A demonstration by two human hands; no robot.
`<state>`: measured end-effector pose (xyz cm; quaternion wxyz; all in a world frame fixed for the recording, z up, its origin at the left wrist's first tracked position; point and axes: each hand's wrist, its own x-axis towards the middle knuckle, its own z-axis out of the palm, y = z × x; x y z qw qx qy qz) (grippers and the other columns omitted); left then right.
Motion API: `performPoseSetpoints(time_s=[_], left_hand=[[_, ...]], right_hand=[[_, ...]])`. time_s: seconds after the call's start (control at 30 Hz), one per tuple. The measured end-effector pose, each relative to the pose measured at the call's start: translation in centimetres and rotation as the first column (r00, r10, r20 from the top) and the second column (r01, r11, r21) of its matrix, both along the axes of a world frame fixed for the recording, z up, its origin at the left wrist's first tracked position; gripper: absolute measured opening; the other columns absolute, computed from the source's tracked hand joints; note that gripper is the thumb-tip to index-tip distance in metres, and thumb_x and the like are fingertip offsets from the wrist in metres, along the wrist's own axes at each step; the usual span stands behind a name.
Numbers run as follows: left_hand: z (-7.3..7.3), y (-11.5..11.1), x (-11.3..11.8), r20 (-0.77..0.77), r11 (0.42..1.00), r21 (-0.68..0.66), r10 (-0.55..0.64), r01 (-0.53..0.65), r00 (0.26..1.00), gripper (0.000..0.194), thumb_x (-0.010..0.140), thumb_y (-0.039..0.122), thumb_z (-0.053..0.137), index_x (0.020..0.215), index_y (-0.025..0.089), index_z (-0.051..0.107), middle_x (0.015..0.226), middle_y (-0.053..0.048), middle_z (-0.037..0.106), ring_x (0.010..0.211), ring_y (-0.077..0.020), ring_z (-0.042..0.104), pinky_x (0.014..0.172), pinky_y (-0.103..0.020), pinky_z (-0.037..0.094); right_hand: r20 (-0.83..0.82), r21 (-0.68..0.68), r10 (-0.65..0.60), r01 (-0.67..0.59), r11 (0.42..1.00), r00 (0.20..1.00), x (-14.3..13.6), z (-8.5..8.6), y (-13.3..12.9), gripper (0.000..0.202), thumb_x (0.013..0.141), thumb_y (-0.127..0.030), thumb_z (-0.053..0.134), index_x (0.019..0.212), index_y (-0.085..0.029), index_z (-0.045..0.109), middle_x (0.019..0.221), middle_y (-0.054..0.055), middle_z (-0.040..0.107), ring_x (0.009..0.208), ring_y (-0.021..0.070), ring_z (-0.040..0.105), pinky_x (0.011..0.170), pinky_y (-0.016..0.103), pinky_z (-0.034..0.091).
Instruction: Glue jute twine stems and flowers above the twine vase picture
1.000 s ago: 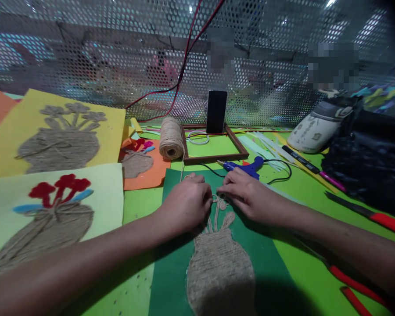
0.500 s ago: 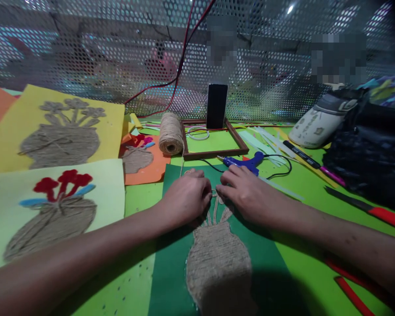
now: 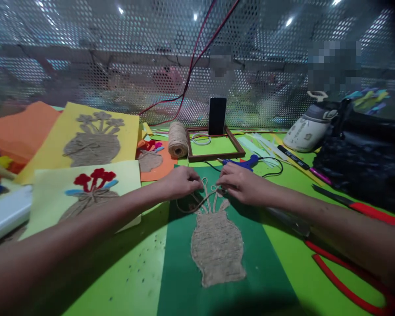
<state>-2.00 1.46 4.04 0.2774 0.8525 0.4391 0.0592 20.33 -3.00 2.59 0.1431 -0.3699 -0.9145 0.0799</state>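
Observation:
A vase shape made of twine [image 3: 219, 248] lies on dark green paper [image 3: 181, 272], with twine stems and small loops rising from its top. My left hand [image 3: 184, 181] is closed in a pinch on the twine [image 3: 184, 211], left of the stems. From there the strand sags in a loop and runs across the stems to the right. My right hand [image 3: 238, 182] pinches twine at the small loops on the right, resting near the paper. A twine spool [image 3: 178, 140] lies behind my left hand, a strand hanging from it.
Behind my right hand lies a blue glue gun [image 3: 246, 163]. A wooden frame [image 3: 217, 156], upright phone [image 3: 217, 116] and bottle [image 3: 309, 127] stand farther back. Red-handled scissors [image 3: 365, 208] and another red-handled tool [image 3: 342, 285] are at right. Finished twine pictures [image 3: 128, 131] lie left.
My hands have moved apart, with a slack loop of twine now showing between them. The view has shifted, so more of the vase and the left side of the table shows.

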Motion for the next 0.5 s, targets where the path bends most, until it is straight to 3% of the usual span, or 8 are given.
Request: performPoseSetpoints(time_s=[0.17,0.27,0.37,0.5], left_hand=[[-0.8,-2.1,-0.3,-0.043,0.973,0.226,-0.045,0.053,0.998,0.023,0.08,0.037,0.059,0.078,0.016,0.069,0.079,-0.005,0.063,0.077,-0.0188,0.058,0.065,-0.027,0.043],[-1.6,-3.3,-0.3,-0.07,0.935,0.344,-0.067,0.087,0.995,0.023,0.082,0.039,0.061,0.078,0.016,0.065,0.082,-0.006,0.06,0.084,-0.0219,0.056,0.069,-0.03,0.043],[-2.2,-3.8,-0.3,-0.099,0.91,0.403,-0.06,0.095,0.993,0.02,0.086,0.034,0.057,0.078,0.016,0.064,0.084,-0.007,0.059,0.083,-0.0223,0.055,0.069,-0.031,0.042],[-2.6,-3.7,-0.2,-0.12,0.89,0.438,-0.078,0.123,0.99,0.022,0.088,0.03,0.053,0.075,0.016,0.064,0.082,-0.008,0.058,0.08,-0.0215,0.053,0.071,-0.032,0.042]], right_hand=[[0.068,-0.012,0.022,-0.022,1.0,0.997,-1.1,0.3,-0.1,0.013,0.087,-0.011,0.058,0.084,-0.014,0.07,0.088,0.009,0.06,0.086,0.0198,0.053,0.073,0.031,0.042],[0.081,-0.006,-0.048,0.049,0.999,0.996,-1.0,0.5,0.0,0.009,0.085,-0.011,0.06,0.08,-0.014,0.067,0.084,0.007,0.06,0.084,0.0198,0.053,0.072,0.031,0.041],[0.064,-0.009,-0.174,0.175,0.985,0.983,0.6,1.0,-0.6,0.005,0.085,-0.011,0.06,0.08,-0.013,0.062,0.08,0.006,0.06,0.076,0.018,0.053,0.068,0.03,0.042],[0.069,-0.055,-0.253,0.257,0.965,0.965,4.5,1.6,-3.7,0.011,0.089,-0.018,0.056,0.079,-0.015,0.058,0.073,0.004,0.06,0.065,0.0158,0.054,0.061,0.029,0.043]])
